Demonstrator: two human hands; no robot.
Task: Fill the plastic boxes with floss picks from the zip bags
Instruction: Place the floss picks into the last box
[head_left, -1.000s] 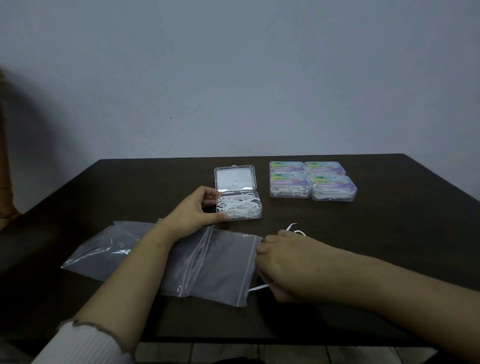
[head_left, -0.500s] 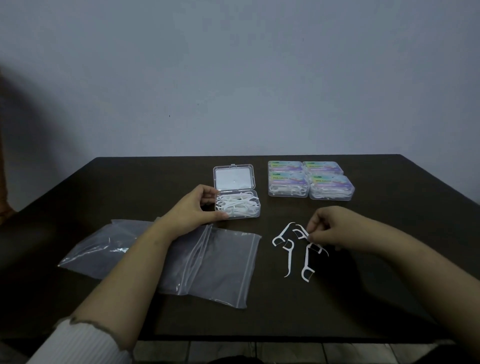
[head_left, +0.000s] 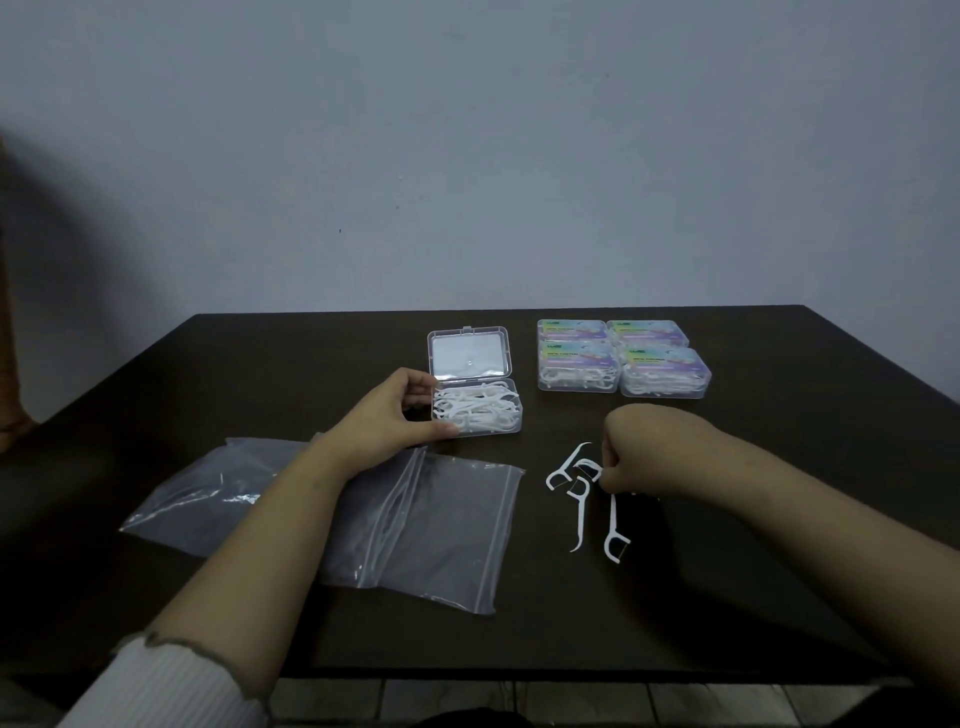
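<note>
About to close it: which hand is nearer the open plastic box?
Left. The left hand grips the open plastic box at its left end; the right hand is apart to its right, at the loose floss picks.

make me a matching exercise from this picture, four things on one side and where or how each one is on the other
Things:
1. open box
2. closed boxes
3. zip bags
4. loose picks

Places or states:
A. flat under the left forearm
B. scattered on the table by the right hand
C. held at its side by the left hand
D. four grouped at the back right

Pairs: 1-C, 2-D, 3-A, 4-B
</note>
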